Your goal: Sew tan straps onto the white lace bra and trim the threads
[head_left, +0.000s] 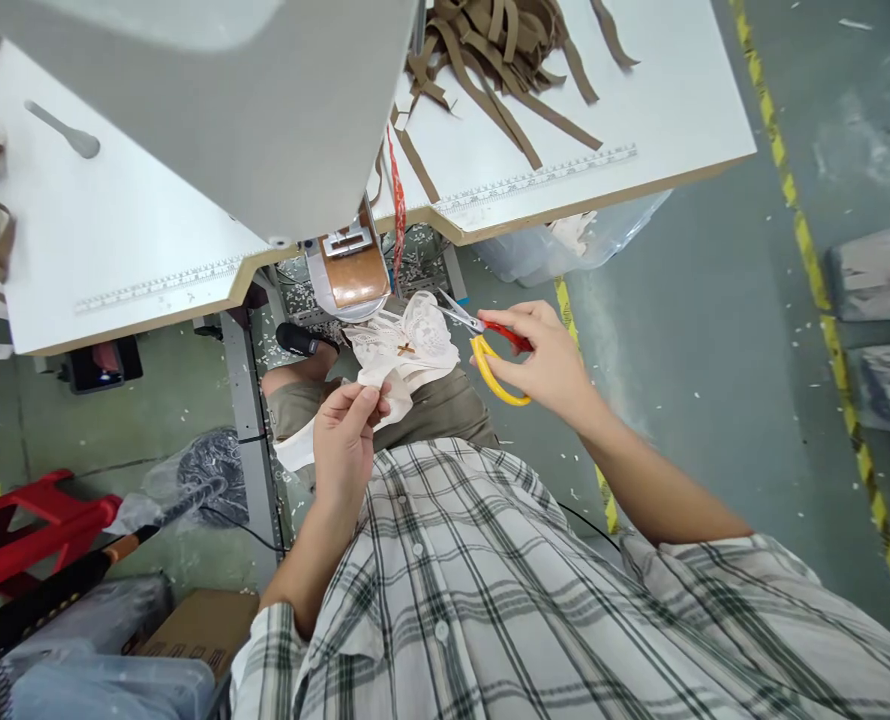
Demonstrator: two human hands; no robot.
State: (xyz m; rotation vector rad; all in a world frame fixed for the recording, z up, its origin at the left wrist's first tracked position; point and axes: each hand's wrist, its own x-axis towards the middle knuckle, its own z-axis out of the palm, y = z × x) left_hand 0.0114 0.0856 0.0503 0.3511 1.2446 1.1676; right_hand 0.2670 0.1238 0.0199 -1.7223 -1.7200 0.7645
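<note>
A white lace bra [422, 345] with a small brown bow lies across my lap, below the sewing machine's head. My left hand [349, 430] pinches a white band of the bra between thumb and fingers. In my right hand [546, 360] are scissors [499, 375] with one red and one yellow handle loop. Their blades are parted and point left, beside the right lace cup. I cannot tell whether the blade tips touch the lace.
The sewing machine [265, 110] stands over a white table [685, 110] with a cut-out front edge. Brown fabric strips [505, 60] are heaped on its right side. Below are a clear plastic bin [572, 245], a grey table leg [250, 440] and a red metal frame [47, 520].
</note>
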